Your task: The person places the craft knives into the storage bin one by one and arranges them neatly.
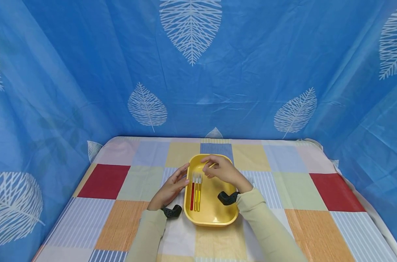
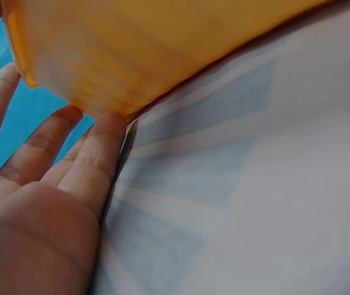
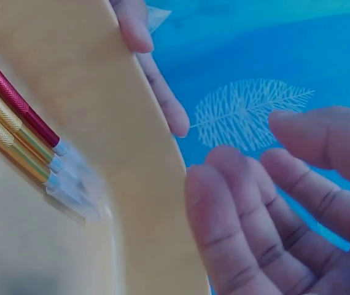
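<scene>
A yellow tray lies lengthwise in front of me. Inside, along its left side, three slim craft knives sit side by side: a red one and two gold ones. Knurled handles and clear caps show in the right wrist view. My left hand is at the tray's left edge, its thumb over the rim and its spread fingers against the outer wall. Above the far right part of the tray hovers my right hand, fingers loosely bent, with nothing between them.
A patchwork cloth covers the table. Just right of the tray, a small pale translucent thing shows partly behind my right wrist. Blue curtains with white leaf prints hang around the back and sides.
</scene>
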`<state>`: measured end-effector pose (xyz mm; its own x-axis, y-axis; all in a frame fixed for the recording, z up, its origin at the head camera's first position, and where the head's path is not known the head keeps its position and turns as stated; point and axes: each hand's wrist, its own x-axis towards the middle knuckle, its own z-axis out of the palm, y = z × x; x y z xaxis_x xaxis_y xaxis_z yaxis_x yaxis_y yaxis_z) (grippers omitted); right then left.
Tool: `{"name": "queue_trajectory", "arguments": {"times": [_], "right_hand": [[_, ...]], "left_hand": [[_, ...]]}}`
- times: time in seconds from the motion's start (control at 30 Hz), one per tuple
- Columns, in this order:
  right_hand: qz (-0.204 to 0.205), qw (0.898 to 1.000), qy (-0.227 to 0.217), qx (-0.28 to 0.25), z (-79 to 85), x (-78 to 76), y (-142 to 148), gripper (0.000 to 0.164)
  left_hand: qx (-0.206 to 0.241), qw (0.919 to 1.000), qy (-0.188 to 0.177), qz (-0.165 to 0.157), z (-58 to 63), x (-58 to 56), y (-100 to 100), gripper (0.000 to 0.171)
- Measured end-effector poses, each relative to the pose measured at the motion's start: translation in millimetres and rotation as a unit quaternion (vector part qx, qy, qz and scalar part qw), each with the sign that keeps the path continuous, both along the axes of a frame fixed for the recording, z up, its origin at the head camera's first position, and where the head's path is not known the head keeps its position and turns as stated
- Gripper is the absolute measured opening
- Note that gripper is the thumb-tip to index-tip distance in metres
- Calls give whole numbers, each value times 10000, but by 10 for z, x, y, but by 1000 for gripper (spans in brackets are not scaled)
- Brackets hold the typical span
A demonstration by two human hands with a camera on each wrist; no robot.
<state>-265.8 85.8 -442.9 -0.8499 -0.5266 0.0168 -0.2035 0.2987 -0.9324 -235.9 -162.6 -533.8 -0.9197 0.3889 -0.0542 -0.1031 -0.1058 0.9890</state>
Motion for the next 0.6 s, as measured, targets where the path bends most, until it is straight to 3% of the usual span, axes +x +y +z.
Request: {"name": "queue_trajectory", "arguments": {"times": [0.27, 0.6], "right_hand": [[52, 9988, 207, -431, 31, 88, 134, 37], [-48, 9972, 512, -546, -17, 177, 317, 34]], "left_hand": [[154, 9998, 52, -99, -20, 2, -19, 74], [149, 9998, 79, -122, -7, 16, -32, 76]]}}
